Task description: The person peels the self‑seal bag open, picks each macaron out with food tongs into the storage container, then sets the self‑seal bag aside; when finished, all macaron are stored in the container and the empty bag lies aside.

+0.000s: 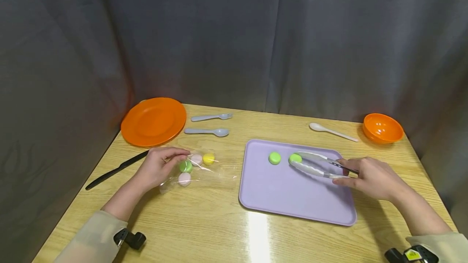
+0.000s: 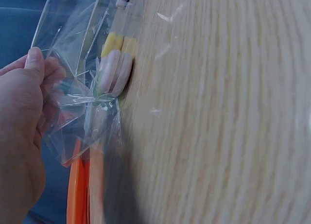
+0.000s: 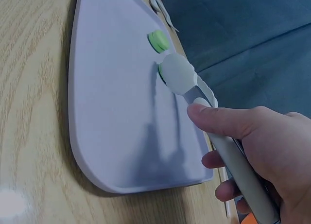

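My left hand (image 1: 158, 166) pinches the edge of a clear plastic bag (image 2: 73, 100) at the table's left. Inside or under the film lie a yellow macaron (image 1: 208, 158), a green macaron (image 1: 185, 166) and two pale pink macarons (image 1: 184, 179). My right hand (image 1: 376, 177) grips a pair of tongs (image 1: 310, 169) over the lilac tray (image 1: 292, 200). The tongs' tips stand around one green macaron (image 1: 295, 158) on the tray; whether they squeeze it I cannot tell. Another green macaron (image 1: 274, 158) sits to its left, apart from the tongs.
An orange plate (image 1: 153, 121) stands at the back left, beside a grey fork (image 1: 212, 117) and a grey spoon (image 1: 206, 132). A black knife (image 1: 117, 169) lies by my left hand. At the back right are a white spoon (image 1: 332, 131) and an orange bowl (image 1: 382, 128).
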`<state>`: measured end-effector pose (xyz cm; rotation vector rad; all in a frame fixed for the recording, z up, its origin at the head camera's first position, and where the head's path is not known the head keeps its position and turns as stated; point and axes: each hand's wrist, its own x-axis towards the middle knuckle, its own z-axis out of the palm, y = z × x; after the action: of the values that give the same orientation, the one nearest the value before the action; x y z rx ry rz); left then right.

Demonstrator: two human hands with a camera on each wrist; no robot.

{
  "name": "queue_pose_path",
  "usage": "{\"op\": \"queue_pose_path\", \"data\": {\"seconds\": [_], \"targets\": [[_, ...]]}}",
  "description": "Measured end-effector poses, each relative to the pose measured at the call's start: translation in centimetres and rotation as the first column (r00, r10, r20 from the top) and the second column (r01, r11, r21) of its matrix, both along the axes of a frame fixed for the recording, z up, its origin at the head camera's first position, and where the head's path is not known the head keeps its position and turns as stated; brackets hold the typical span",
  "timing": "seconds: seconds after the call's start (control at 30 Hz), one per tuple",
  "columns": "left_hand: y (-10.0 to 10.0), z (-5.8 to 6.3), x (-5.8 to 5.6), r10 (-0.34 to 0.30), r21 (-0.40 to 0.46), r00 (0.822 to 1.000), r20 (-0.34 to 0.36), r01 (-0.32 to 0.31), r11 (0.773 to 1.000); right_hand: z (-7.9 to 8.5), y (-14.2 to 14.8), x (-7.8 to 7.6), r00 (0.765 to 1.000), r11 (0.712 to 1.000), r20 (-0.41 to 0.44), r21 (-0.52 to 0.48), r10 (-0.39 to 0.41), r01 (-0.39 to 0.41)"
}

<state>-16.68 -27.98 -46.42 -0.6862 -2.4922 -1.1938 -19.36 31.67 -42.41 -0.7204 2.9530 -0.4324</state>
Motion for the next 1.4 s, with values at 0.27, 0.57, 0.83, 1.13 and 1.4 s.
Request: {"op": "queue_pose_path", "data": {"seconds": [0.27,0.57,0.83,1.13,1.4], "targets": [[0.5,-0.3,0.4,0.067,0.013,0.998,0.021,-0.068,0.998,0.3,0.4,0.4,1.000,1.000,-0.030,-0.028,-0.003,0.002],[0.6,-0.3,0.6,0.071,0.032,0.996,0.056,-0.073,0.997,1.6,-2.3,1.5,0.980,0.985,-0.171,-0.119,0.102,-0.124],[0.7,-0.3,0.7,0.059,0.043,0.993,0.105,-0.064,0.997,1.4,-6.6,1.4,0.957,0.959,-0.178,-0.125,0.231,-0.255],[0.9,-0.7,0.6,0.055,0.030,0.991,0.121,-0.059,0.998,0.7,-10.3,0.4,0.935,0.933,-0.192,-0.150,0.297,-0.327],[0.9,-0.7,0.7,0.050,0.036,0.992,0.119,-0.055,0.998,0.0,-13.1,-0.5,0.953,0.945,-0.098,-0.135,0.286,-0.298]]}}
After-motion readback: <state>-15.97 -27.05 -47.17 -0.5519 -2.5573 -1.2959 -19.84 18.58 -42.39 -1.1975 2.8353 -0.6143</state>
